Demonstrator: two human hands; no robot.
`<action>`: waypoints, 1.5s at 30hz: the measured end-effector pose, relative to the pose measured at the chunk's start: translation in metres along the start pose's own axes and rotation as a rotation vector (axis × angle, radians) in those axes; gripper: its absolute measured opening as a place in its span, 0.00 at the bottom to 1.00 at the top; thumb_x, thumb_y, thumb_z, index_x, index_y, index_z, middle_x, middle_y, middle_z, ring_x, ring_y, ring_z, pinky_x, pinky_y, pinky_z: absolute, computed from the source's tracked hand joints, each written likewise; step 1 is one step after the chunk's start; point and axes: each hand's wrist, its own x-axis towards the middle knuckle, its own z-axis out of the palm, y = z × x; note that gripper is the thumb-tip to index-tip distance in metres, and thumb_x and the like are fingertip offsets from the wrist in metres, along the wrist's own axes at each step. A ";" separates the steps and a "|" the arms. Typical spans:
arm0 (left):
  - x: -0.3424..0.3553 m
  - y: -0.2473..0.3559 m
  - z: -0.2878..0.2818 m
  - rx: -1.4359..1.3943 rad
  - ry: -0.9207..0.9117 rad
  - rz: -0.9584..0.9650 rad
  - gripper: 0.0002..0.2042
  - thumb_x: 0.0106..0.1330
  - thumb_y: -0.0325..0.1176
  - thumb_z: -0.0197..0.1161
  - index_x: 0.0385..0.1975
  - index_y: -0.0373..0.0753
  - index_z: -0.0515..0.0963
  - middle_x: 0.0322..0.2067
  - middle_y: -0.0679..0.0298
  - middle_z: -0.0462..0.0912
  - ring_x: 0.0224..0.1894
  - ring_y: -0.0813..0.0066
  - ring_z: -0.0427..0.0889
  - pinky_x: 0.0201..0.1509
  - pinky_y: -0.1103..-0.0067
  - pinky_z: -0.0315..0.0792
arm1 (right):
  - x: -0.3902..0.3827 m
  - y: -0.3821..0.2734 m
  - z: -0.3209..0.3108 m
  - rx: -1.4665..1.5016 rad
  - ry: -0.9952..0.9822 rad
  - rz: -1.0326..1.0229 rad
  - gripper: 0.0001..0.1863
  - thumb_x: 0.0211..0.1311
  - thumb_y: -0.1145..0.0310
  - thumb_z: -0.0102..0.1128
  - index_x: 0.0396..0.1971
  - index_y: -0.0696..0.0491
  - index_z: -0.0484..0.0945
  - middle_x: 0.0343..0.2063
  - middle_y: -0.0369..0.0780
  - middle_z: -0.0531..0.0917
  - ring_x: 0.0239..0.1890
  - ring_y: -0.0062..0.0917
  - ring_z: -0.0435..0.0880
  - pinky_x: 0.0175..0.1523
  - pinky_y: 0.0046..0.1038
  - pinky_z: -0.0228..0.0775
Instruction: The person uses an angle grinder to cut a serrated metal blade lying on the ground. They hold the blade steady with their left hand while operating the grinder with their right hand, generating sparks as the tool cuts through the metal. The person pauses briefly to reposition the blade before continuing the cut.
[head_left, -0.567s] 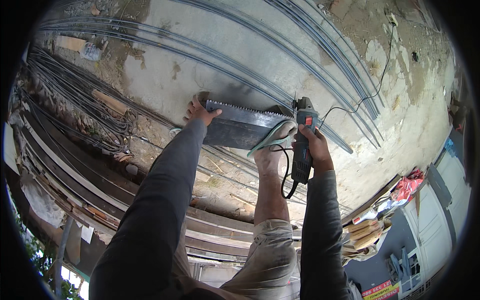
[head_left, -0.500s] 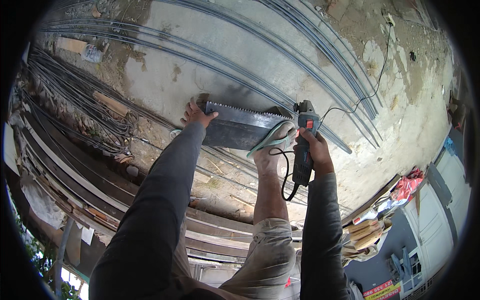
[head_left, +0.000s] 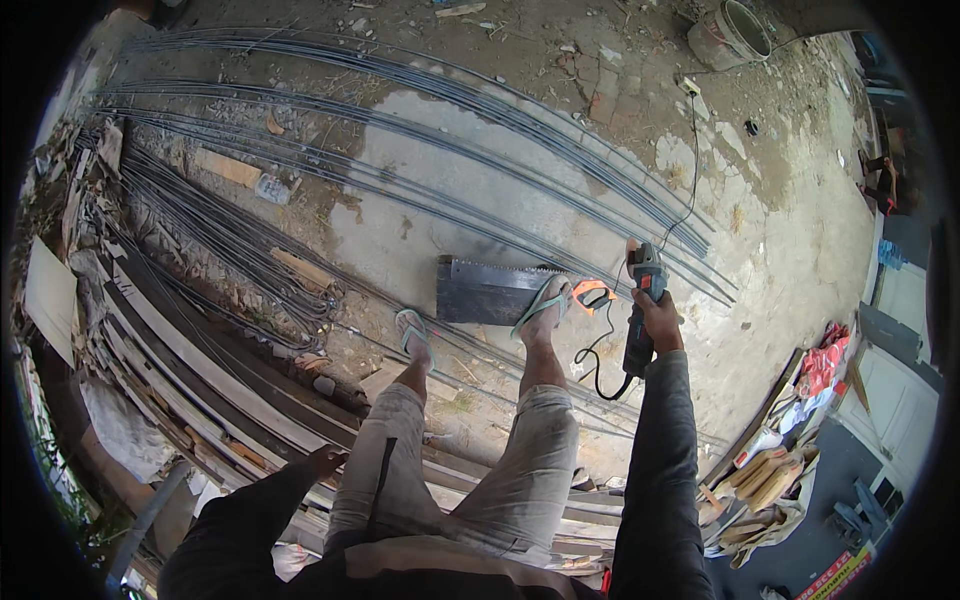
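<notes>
Angle grinder: the angle grinder (head_left: 637,340) is in the right grip (head_left: 660,318), which is wrapped around its dark body; the head points ahead of the knuckles, the tail end back toward the person.
Saw: the saw (head_left: 505,276) lies on the ground to the left of the right grip, toothed edge facing away from the person; its orange handle (head_left: 597,294) is just left of the grinder.
Left grip: the left grip (head_left: 325,461) hangs beside the left thigh, well apart from the saw; whether its fingers are spread or clenched cannot be told.
Right foot: the sandalled right foot (head_left: 546,305) presses across the saw, left of the right grip and between blade and handle.
Cord: the black cord (head_left: 597,392) loops from the grinder's tail, left of the right grip, and another stretch runs on ahead of it across the ground.
Metal rods: long metal rods (head_left: 600,165) slant over the ground ahead of the right grip.
Planks: stacked planks (head_left: 215,370) lie to the left of the left grip.
Bucket: a dirty bucket (head_left: 708,42) lies far ahead of the right grip.
Hard to make out: the grinder's disc, seen nearly edge-on; whether the dark flat piece (head_left: 470,308) below the teeth is blade or board; part of the saw, under the foot.
</notes>
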 end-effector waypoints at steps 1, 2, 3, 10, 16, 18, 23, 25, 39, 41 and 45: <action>-0.029 -0.007 0.005 -0.094 0.030 0.000 0.27 0.72 0.56 0.59 0.58 0.38 0.77 0.53 0.52 0.83 0.58 0.63 0.80 0.60 0.67 0.73 | -0.014 -0.014 -0.008 0.001 0.021 -0.015 0.23 0.61 0.58 0.71 0.44 0.60 0.73 0.29 0.39 0.80 0.25 0.24 0.81 0.29 0.29 0.75; -0.045 -0.008 -0.001 -0.147 0.025 0.001 0.30 0.70 0.57 0.59 0.58 0.37 0.77 0.54 0.50 0.82 0.59 0.59 0.80 0.62 0.66 0.72 | -0.029 -0.028 -0.016 0.006 0.039 -0.026 0.23 0.61 0.58 0.71 0.44 0.60 0.74 0.29 0.39 0.81 0.25 0.24 0.81 0.29 0.29 0.75; -0.069 0.020 -0.013 -0.208 0.012 0.005 0.32 0.69 0.59 0.59 0.58 0.36 0.77 0.55 0.47 0.81 0.59 0.55 0.79 0.64 0.66 0.71 | -0.044 -0.044 -0.022 0.019 0.047 -0.029 0.23 0.61 0.57 0.71 0.44 0.60 0.75 0.30 0.39 0.81 0.25 0.24 0.81 0.30 0.29 0.75; -0.081 0.070 -0.010 -0.223 0.334 0.281 0.33 0.67 0.60 0.60 0.56 0.34 0.77 0.51 0.48 0.83 0.58 0.54 0.80 0.63 0.66 0.71 | -0.116 -0.076 -0.065 0.064 0.158 -0.058 0.27 0.58 0.53 0.73 0.47 0.59 0.77 0.32 0.38 0.82 0.29 0.23 0.81 0.35 0.28 0.75; -0.022 0.086 -0.038 -0.182 0.249 0.348 0.33 0.66 0.60 0.63 0.58 0.35 0.76 0.55 0.50 0.82 0.59 0.54 0.80 0.63 0.66 0.72 | -0.134 -0.109 -0.055 0.195 0.088 -0.065 0.28 0.57 0.52 0.73 0.46 0.61 0.76 0.35 0.41 0.83 0.32 0.23 0.82 0.37 0.28 0.76; 0.022 0.092 -0.054 -0.125 0.254 0.292 0.35 0.65 0.60 0.63 0.60 0.35 0.75 0.56 0.48 0.80 0.59 0.53 0.79 0.64 0.65 0.72 | -0.125 -0.110 -0.042 0.154 0.093 -0.111 0.28 0.58 0.52 0.71 0.45 0.61 0.75 0.35 0.44 0.83 0.33 0.27 0.84 0.37 0.33 0.76; 0.025 0.202 -0.052 0.092 0.338 0.227 0.35 0.64 0.56 0.67 0.62 0.35 0.71 0.59 0.47 0.75 0.62 0.51 0.75 0.66 0.64 0.69 | -0.069 -0.089 -0.014 -0.519 0.143 -0.296 0.30 0.59 0.53 0.69 0.50 0.59 0.68 0.36 0.52 0.84 0.34 0.44 0.86 0.39 0.45 0.77; 0.016 0.205 -0.021 0.341 0.268 0.086 0.42 0.63 0.62 0.64 0.70 0.38 0.64 0.68 0.46 0.65 0.69 0.46 0.66 0.71 0.61 0.64 | -0.046 -0.111 0.008 -0.738 0.095 -0.355 0.30 0.59 0.53 0.68 0.50 0.58 0.65 0.38 0.55 0.84 0.36 0.51 0.87 0.41 0.48 0.78; 0.053 0.295 0.122 0.378 0.315 -0.472 0.50 0.56 0.61 0.68 0.76 0.50 0.50 0.72 0.49 0.56 0.70 0.42 0.61 0.72 0.51 0.56 | 0.127 0.025 0.222 -1.016 -0.332 -0.170 0.25 0.58 0.62 0.62 0.51 0.59 0.69 0.42 0.54 0.86 0.48 0.48 0.87 0.54 0.44 0.78; 0.061 0.288 0.130 0.365 0.326 -0.467 0.50 0.55 0.61 0.68 0.76 0.48 0.53 0.70 0.50 0.58 0.68 0.42 0.63 0.71 0.51 0.57 | 0.140 0.038 0.236 -1.031 -0.347 -0.149 0.23 0.59 0.63 0.59 0.51 0.60 0.69 0.43 0.53 0.86 0.50 0.47 0.86 0.56 0.43 0.77; 0.066 0.273 0.145 0.366 0.393 -0.432 0.48 0.55 0.58 0.69 0.74 0.49 0.55 0.66 0.49 0.64 0.66 0.39 0.65 0.70 0.51 0.57 | 0.155 0.048 0.265 -1.063 -0.342 -0.138 0.22 0.60 0.64 0.58 0.51 0.60 0.70 0.47 0.53 0.85 0.52 0.45 0.86 0.57 0.41 0.76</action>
